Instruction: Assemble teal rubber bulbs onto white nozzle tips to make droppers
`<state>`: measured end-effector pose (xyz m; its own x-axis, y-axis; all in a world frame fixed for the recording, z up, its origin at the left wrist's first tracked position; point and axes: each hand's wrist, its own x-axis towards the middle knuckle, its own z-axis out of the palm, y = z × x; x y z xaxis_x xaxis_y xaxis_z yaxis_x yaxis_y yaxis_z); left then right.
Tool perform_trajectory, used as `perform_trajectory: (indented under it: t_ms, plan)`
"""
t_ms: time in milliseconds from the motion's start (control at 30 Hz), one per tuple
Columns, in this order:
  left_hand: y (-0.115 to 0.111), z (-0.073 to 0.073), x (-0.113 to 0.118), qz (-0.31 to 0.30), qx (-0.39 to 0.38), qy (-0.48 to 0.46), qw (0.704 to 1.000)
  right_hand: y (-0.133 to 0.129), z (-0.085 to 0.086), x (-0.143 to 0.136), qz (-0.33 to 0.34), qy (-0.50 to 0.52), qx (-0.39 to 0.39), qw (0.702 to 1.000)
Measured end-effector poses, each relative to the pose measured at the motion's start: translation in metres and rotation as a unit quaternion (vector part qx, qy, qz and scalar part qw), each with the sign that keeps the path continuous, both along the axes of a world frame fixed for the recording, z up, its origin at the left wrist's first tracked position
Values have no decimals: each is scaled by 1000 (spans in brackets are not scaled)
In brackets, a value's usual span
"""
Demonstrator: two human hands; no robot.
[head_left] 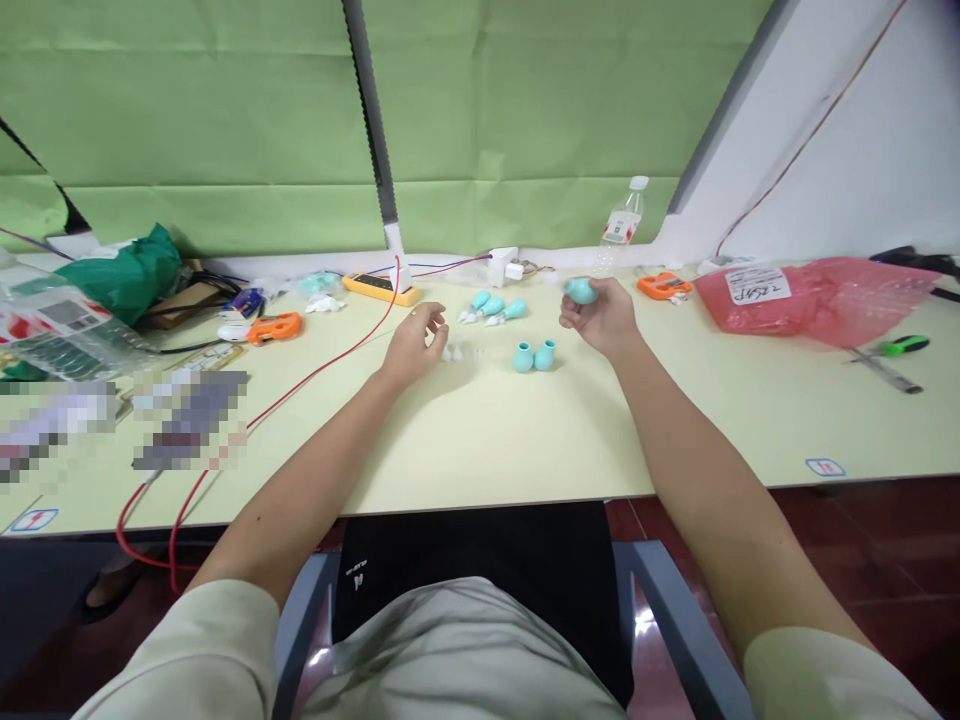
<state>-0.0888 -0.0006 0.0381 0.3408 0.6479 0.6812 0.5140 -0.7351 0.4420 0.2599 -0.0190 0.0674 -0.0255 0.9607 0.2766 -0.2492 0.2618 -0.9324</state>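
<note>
My right hand (606, 318) is closed around a teal rubber bulb (580, 291), raised above the right side of the table. My left hand (417, 342) hovers on the other side, its fingers loosely bent with a gap to the thumb and nothing visible in them. Small white nozzle tips (454, 352) lie beside its fingertips, partly hidden by the hand. Between my hands, two teal bulbs (534, 356) stand with their open necks up. Several teal bulbs with white nozzles fitted (495, 307) lie grouped behind them.
Orange-handled tools (276, 327) and a yellow multimeter (381, 290) lie left. A red cable (315, 375) crosses the table. A water bottle (623, 222) stands at the back. Right are orange-handled scissors (664, 287), a pink plastic bag (806, 298) and a green-handled screwdriver (904, 346).
</note>
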Motion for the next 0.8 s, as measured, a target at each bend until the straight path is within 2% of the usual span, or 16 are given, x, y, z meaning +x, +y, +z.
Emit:
perform_trajectory:
  t_ms: [100,167,267,367,467,567,667,800]
  plan:
    - [-25,10,15,-51,26,28,998,-25,25,-19,139,-49,-35,988]
    - [-39,16,24,-81,29,46,995,-37,33,-34,180,-107,-36,977]
    - [-52,19,33,-102,30,85,991,-46,32,-56,198,-153,-31,968]
    - [-55,17,37,-91,37,110,989,-46,25,-68,208,-155,-37,965]
    - [-52,14,37,-67,55,116,990,-44,21,-69,215,-157,-44,963]
    - [-50,12,36,-61,57,114,990,-46,23,-65,256,-204,-67,942]
    - [-50,12,34,-87,53,108,989,-51,28,-63,307,-248,-88,914]
    - [-51,15,33,-133,45,98,985,-54,33,-63,335,-245,-86,906]
